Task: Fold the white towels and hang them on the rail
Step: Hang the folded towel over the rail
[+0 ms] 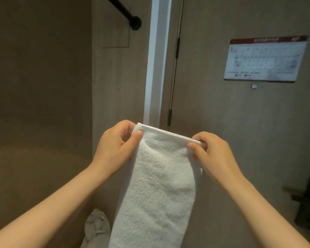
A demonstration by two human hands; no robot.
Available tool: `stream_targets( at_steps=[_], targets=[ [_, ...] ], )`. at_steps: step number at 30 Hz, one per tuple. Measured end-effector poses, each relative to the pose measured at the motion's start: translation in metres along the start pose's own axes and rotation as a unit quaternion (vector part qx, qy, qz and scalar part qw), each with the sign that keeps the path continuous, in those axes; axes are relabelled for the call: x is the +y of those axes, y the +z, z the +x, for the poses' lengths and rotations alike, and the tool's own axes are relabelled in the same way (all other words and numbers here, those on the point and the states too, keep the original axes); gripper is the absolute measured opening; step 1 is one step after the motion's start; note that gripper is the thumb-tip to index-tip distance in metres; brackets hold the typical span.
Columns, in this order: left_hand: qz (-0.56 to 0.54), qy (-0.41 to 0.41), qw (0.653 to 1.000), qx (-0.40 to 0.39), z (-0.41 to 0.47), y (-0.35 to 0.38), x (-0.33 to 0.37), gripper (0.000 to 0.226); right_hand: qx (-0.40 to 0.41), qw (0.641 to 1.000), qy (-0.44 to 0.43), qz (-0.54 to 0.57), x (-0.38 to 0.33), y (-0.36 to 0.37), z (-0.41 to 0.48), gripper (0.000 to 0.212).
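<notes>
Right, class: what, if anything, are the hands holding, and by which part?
The towel, by its top edge: the left hand pinches the left corner, the right hand the right corner. The rest hangs down.

One wide-angle camera, worn on the person's head, faces forward and slightly down toward a door point(240, 122) and wall corner point(92, 86). It sits close above the left hand point(113, 149), right hand point(215, 154) and towel point(159, 185), with the rail point(125, 13) at the frame's upper left.
</notes>
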State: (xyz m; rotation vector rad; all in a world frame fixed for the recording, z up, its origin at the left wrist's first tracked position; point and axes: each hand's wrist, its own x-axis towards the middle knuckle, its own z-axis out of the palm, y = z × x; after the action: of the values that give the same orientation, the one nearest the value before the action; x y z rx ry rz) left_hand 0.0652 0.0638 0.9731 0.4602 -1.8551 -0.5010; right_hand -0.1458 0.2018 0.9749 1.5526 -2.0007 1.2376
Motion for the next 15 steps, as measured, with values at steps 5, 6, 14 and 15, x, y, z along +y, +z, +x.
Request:
stream_targets(
  at_steps=[5, 6, 14, 15],
  targets=[
    [-0.09, -0.055, 0.994, -0.004, 0.05, 0.047, -0.04, 0.015, 0.018, 1.0, -0.016, 0.001, 0.042, 0.021, 0.058, 0.008],
    [-0.112, -0.067, 0.991, -0.004, 0.062, 0.055, -0.048, 0.015, 0.016, 1.0, -0.019, 0.0, 0.048, 0.027, 0.073, 0.008],
    [-0.164, -0.078, 0.983, 0.039, 0.156, 0.085, -0.103, 0.015, 0.061, 0.995, -0.067, 0.04, 0.082, 0.081, 0.192, 0.006],
    [-0.159, -0.08, 0.983, 0.047, 0.163, 0.086, -0.109, 0.015, 0.066, 0.993, -0.075, 0.059, 0.084, 0.091, 0.204, 0.006]
  ],
)
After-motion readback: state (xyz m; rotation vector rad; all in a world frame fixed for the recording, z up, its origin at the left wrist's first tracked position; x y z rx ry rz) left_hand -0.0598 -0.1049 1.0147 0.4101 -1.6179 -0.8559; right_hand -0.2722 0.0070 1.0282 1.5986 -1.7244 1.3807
